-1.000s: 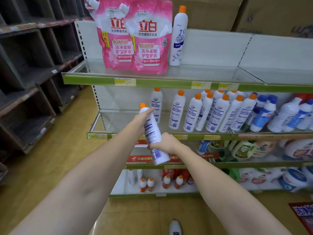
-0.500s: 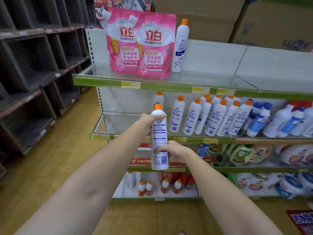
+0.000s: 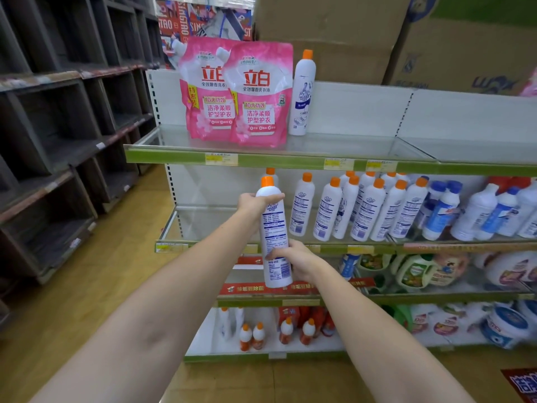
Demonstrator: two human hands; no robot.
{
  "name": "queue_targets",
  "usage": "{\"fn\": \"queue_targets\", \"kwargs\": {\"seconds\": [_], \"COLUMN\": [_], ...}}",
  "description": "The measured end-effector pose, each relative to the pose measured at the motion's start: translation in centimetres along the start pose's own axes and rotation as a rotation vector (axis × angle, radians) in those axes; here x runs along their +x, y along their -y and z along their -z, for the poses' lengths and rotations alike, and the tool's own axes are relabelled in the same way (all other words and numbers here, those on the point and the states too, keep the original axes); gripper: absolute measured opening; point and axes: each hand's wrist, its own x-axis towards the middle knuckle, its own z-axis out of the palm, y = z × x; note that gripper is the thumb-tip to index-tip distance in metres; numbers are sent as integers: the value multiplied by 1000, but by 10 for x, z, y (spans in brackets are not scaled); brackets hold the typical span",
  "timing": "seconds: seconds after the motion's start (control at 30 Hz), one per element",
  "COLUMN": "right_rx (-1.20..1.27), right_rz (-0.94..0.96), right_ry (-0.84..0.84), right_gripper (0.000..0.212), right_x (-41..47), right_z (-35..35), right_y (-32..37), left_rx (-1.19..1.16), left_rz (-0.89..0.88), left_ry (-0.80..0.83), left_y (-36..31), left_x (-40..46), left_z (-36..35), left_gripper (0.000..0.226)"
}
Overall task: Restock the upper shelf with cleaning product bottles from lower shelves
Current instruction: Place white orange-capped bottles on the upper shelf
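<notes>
Both my hands hold one white cleaning bottle [image 3: 274, 228] with an orange cap, upright in front of the second shelf. My left hand [image 3: 252, 203] grips its shoulder just under the cap, and my right hand [image 3: 293, 258] wraps its lower body. On the upper shelf [image 3: 290, 161] stands one identical bottle [image 3: 302, 94] beside two pink detergent pouches [image 3: 236, 93]. A row of several matching bottles [image 3: 363, 207] fills the second shelf to the right of the held one.
Blue-capped white bottles [image 3: 476, 210] stand at the right of the second shelf. Lower shelves carry jugs, tubs and small orange-capped bottles [image 3: 252, 335]. Cardboard boxes [image 3: 328, 30] sit above the upper shelf. Dark wooden racks [image 3: 58, 141] line the left side.
The held bottle went from tilted to upright and rose slightly. My view has lifted toward the upper shelf.
</notes>
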Motion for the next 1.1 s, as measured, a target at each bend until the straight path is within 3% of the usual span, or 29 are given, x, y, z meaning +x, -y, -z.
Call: {"fn": "queue_targets", "kwargs": {"seconds": [0.17,0.3,0.37,0.5,0.6,0.77,0.87,0.97,1.1], "right_rx": [-263,-639,-724,-704,-461,-251,-274,-284,-315], "right_rz": [184,310,335,387,459,453,466,503,580], "right_ry": [-279,-618,-686,-685,-579,-381,-336,-385,-632], "right_gripper": [57,47,51,59,53,49,50,58,73], "right_x": [6,3,2,7,7,5,11,30,62], "right_z": [-3,0,5,17,34,71,90,100,105], "right_y": [19,37,46,70,99,147,173,196,221], "left_rx": [105,417,537,570,408,148,193,247,250], "left_rz": [-145,-257,-304,-466,-527,-586,-665,-675,-684], "left_ry": [48,57,24,-5,73,219,314,396,407], "left_y": [-21,-43,-56,-90,-115,-166,-198,-230,-258], "left_x": [8,1,-3,-2,-2,5,13,21,40], "left_z": [-11,-29,-40,-60,-72,-82,-84,-89,-96], "left_gripper": [66,100,99,74,52,45,41,49,54]}}
